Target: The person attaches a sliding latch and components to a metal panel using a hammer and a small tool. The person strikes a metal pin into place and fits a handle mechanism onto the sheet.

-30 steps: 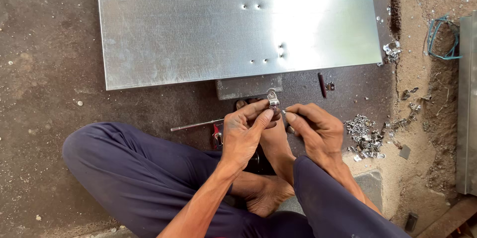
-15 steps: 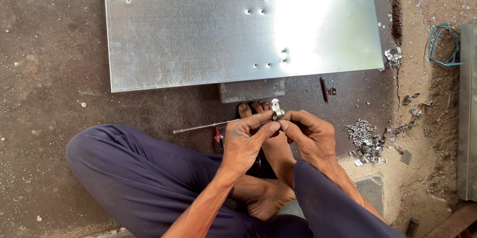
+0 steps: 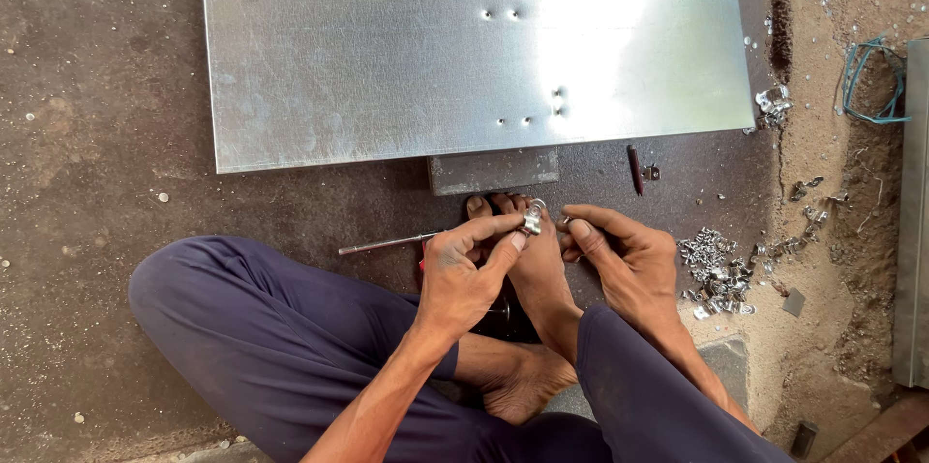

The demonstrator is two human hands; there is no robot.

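At the centre of the frame, the left hand [image 3: 463, 274] pinched one small metal clip [image 3: 532, 218] between thumb and forefinger, just above the bare foot [image 3: 535, 260]. The right hand [image 3: 629, 265] sat just right of it, fingertips narrowed toward the clip, equally near. One thin rod [image 3: 387, 243] lay lengthwise to the left; one clip pile [image 3: 714, 269] lay right; one metal sheet [image 3: 387, 57] filled the top

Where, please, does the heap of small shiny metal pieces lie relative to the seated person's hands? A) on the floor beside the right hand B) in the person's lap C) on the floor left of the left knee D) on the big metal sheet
A: the heap of small metal pieces lies on the floor just beyond the right hand, off the metal sheet.
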